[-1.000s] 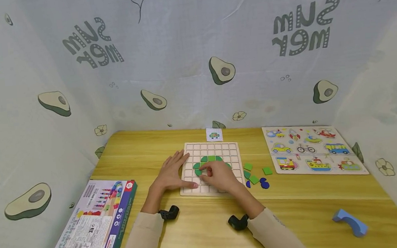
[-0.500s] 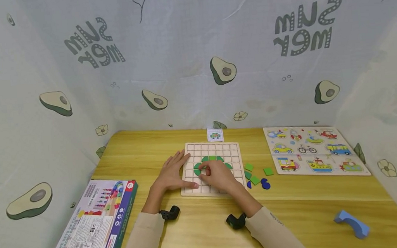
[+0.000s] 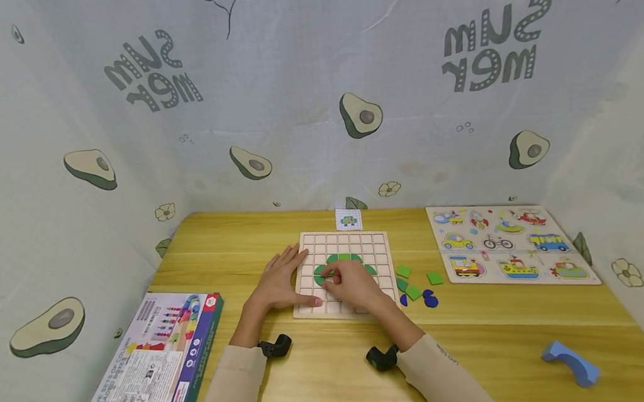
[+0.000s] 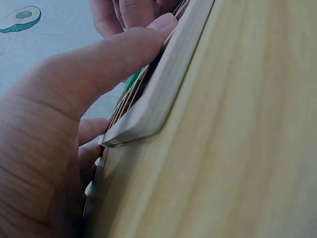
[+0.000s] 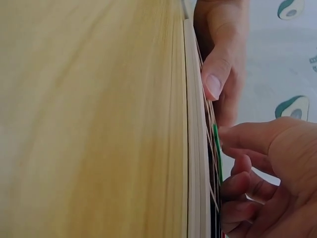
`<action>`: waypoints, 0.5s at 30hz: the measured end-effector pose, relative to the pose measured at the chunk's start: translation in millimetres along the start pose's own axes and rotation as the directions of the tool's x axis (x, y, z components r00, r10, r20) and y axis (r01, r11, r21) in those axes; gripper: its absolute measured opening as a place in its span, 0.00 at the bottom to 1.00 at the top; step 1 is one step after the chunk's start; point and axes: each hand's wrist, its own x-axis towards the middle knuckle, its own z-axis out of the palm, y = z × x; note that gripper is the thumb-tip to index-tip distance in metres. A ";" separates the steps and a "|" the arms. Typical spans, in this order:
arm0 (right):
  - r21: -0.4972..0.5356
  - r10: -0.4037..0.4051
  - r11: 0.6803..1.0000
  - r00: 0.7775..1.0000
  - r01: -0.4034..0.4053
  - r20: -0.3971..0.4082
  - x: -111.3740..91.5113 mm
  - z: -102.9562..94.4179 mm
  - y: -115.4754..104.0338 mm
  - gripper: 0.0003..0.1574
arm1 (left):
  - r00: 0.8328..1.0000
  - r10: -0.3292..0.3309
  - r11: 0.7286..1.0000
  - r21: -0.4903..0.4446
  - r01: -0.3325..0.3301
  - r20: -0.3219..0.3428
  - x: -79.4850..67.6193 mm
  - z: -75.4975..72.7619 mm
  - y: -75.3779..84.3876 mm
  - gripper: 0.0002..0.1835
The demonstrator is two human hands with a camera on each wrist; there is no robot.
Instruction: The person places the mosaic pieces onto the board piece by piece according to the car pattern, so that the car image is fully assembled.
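Note:
A pale wooden grid board (image 3: 361, 239) lies mid-table, with several green tiles (image 3: 345, 257) set in its cells. My left hand (image 3: 274, 283) rests on its left side, fingers spread along the edge and thumb (image 4: 163, 25) on the near part. My right hand (image 3: 355, 283) reaches over the board; its thumb and index finger pinch a dark green rounded tile (image 3: 319, 278) near the left of the green shape. In the right wrist view a thin green edge (image 5: 217, 136) shows at those fingertips. The right hand hides part of the middle cells.
Loose green squares (image 3: 435, 278) and dark blue rounded pieces (image 3: 431, 301) lie right of the board. Behind it is a small picture card (image 3: 349, 220). A vehicle puzzle (image 3: 509, 243) is at back right, a blue arch block (image 3: 571, 363) at front right, a box (image 3: 153, 359) at left.
The right wrist has shifted very slightly left, while its fingertips stay at the same green tile. My left hand keeps its place on the board.

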 end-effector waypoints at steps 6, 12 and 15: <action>0.025 0.034 0.999 0.999 -0.034 -0.013 -5.2 -8.9 6.0 0.09 | 1.000 -0.006 1.000 0.009 0.006 -0.003 1.0 0.9 -1.0 0.65; 0.016 0.054 0.998 0.997 -0.054 -0.053 -15.9 -24.2 15.2 0.08 | 1.000 -0.014 1.000 0.022 0.014 -0.003 0.6 0.8 0.3 0.66; 0.019 0.061 0.998 0.996 -0.060 -0.072 -21.5 -33.4 21.9 0.09 | 1.000 -0.017 1.000 0.014 0.017 0.002 -0.4 -0.1 1.0 0.66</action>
